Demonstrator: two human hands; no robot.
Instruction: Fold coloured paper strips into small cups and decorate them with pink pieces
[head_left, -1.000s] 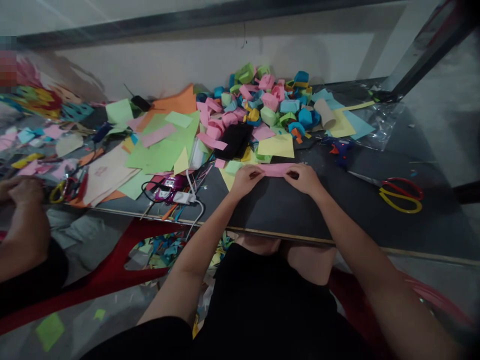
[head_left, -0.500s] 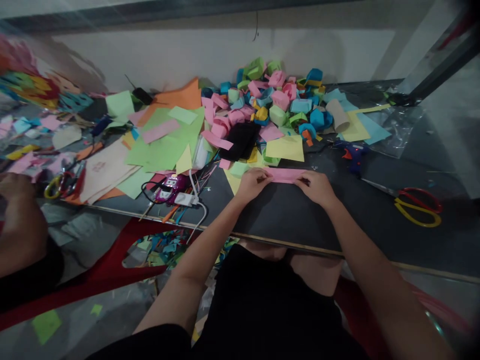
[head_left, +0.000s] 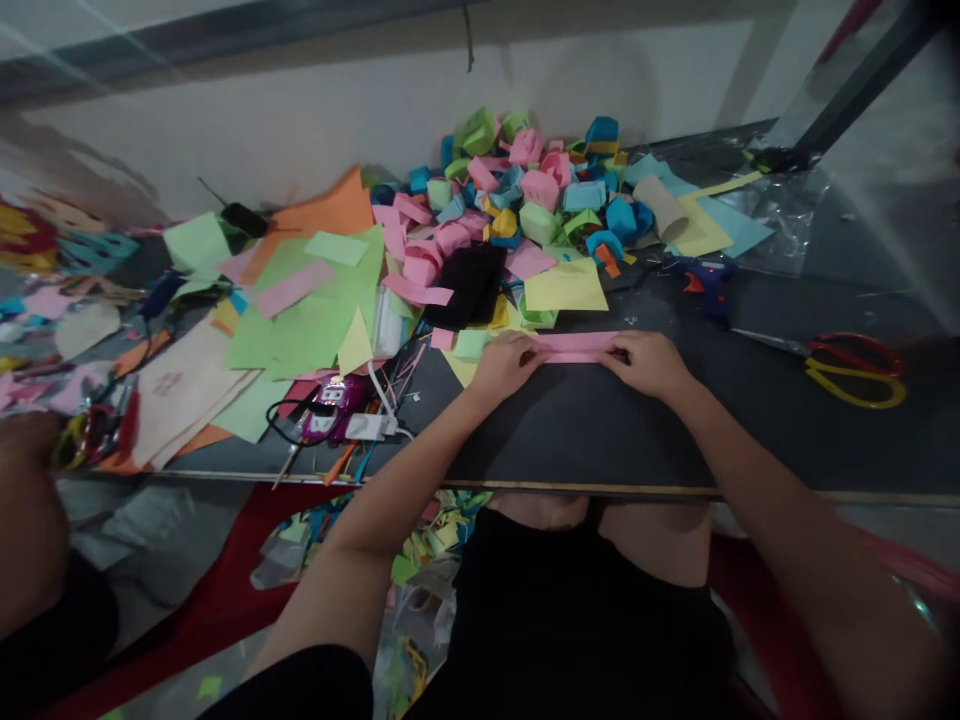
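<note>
A pink paper strip (head_left: 576, 347) with a lengthwise crease is stretched between my two hands, low over the dark table. My left hand (head_left: 508, 366) pinches its left end, and my right hand (head_left: 645, 360) pinches the right end. Both sets of fingertips are curled over the paper, partly hiding its ends. Just behind the strip lies a yellow paper sheet (head_left: 566, 287). Right of my right hand are scissors (head_left: 855, 368) with red and yellow handles and a blue glue gun (head_left: 703, 285).
Folded paper pieces (head_left: 540, 190) in several colours are heaped against the wall. A cardboard tube (head_left: 660, 208) lies right of them. Green sheets (head_left: 300, 320), a purple car-shaped object (head_left: 332, 408) and a white plug adapter (head_left: 369, 427) are on the left. A co-worker's arm (head_left: 30, 510) reaches in at far left.
The camera view has turned and tilted slightly. Both hands keep hold of the strip, whose lengthwise crease shows more clearly, and my right hand sits a little farther right.
</note>
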